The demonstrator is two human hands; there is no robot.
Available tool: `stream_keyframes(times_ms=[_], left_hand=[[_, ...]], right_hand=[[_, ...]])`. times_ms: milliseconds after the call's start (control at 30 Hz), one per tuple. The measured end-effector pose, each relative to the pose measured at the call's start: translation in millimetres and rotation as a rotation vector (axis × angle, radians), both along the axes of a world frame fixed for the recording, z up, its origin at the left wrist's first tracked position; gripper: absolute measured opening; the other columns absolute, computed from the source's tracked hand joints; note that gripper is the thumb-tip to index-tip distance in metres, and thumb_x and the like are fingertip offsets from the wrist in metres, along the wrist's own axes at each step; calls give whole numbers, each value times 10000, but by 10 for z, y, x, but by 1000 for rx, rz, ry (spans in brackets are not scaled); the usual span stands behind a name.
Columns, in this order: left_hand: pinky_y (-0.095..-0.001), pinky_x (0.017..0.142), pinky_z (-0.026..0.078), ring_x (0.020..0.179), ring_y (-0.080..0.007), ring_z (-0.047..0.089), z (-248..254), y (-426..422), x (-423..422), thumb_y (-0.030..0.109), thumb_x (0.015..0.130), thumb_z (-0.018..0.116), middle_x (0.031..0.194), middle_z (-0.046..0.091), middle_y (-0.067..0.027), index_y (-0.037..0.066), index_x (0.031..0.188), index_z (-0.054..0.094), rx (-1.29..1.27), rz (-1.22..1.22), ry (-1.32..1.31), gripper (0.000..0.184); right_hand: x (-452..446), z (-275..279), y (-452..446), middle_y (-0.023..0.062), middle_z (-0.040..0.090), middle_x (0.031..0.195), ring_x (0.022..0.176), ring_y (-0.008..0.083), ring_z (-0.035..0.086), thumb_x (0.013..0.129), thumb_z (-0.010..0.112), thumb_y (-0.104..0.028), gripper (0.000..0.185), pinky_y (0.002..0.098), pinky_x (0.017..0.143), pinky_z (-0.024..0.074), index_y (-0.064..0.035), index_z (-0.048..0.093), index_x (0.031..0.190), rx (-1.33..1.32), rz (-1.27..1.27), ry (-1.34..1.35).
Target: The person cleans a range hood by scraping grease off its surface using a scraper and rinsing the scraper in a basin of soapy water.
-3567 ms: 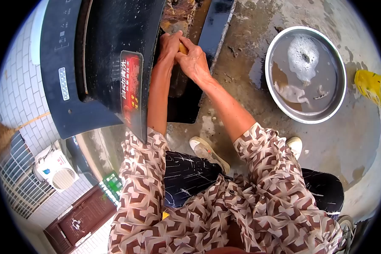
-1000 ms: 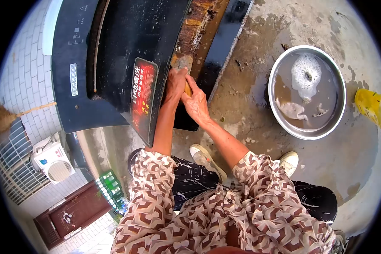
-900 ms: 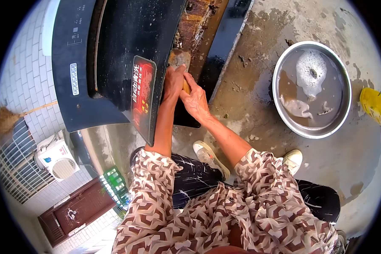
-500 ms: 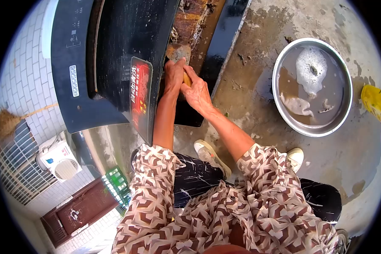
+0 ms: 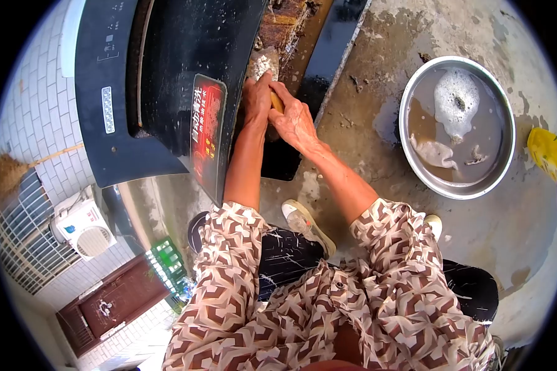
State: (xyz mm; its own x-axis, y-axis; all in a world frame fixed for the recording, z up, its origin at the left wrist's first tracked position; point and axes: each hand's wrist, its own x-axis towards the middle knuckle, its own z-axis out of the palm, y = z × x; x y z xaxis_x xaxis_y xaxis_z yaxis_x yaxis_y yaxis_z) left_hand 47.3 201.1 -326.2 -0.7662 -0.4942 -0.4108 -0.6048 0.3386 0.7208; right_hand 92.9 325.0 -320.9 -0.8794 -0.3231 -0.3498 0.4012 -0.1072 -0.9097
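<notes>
A scraper (image 5: 264, 62) with a broad, dirty metal blade and a yellowish handle lies against the greasy brown inner surface (image 5: 281, 28) of a black range hood (image 5: 189, 43). My left hand (image 5: 256, 98) is closed on the scraper near its blade, beside the hood's edge. Wrapped round the handle, just to the right, is my right hand (image 5: 293, 119). The two hands touch each other. A red label (image 5: 208, 127) with white characters is on the hood's panel, left of my left forearm. Part of the handle is hidden by my fingers.
On the wet concrete floor (image 5: 377, 123) at the right stands a metal basin (image 5: 406, 137) of murky water with foam and a soaked cloth (image 5: 434, 152). A yellow bag (image 5: 543, 151) is at the far right. My shoes are below the hood; an outdoor air-conditioner unit (image 5: 85, 229) is at the left.
Both hands and the scraper have moved up along the greasy surface since a second ago. The grip looks the same. The view has shifted slightly.
</notes>
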Motion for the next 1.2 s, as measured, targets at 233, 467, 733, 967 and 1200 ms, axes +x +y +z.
stream_keyframes(times_ms=[233,467,733,967,1200], left_hand=[[-362,630,530,715,-263,663,-66,-84,-72,236,888,633,822,665,-193,-99,913,572,59,74,47,342],[-363,578,547,658,-256,657,-191,-63,130,180,896,643,811,657,-211,-111,888,523,6,183,148,315],[-348,566,526,658,-233,640,-74,57,98,187,872,665,781,631,-176,-56,826,498,30,195,144,298],[-424,805,504,892,-334,630,-45,79,-143,308,889,605,1038,604,-296,-174,1016,551,-50,124,112,501],[-378,641,517,726,-228,625,-233,-71,-63,190,854,668,872,625,-181,-103,875,567,-97,151,96,311]], right_hand=[[-59,-57,-39,284,622,1137,1031,478,607,808,540,-194,577,447,888,483,-88,472,1371,-3,-19,104],[90,-260,-19,298,628,1125,993,497,612,806,550,-234,586,495,866,484,-118,461,1373,-28,-5,226],[40,-107,76,296,634,1103,976,495,609,789,544,-213,570,483,851,489,-104,492,1346,-2,20,160],[-208,-74,132,286,653,1050,974,487,614,777,551,-191,572,470,850,486,-96,500,1339,-34,42,150],[-28,-247,4,287,651,1066,977,465,632,760,546,-189,605,465,878,487,-105,495,1357,-24,-75,231]])
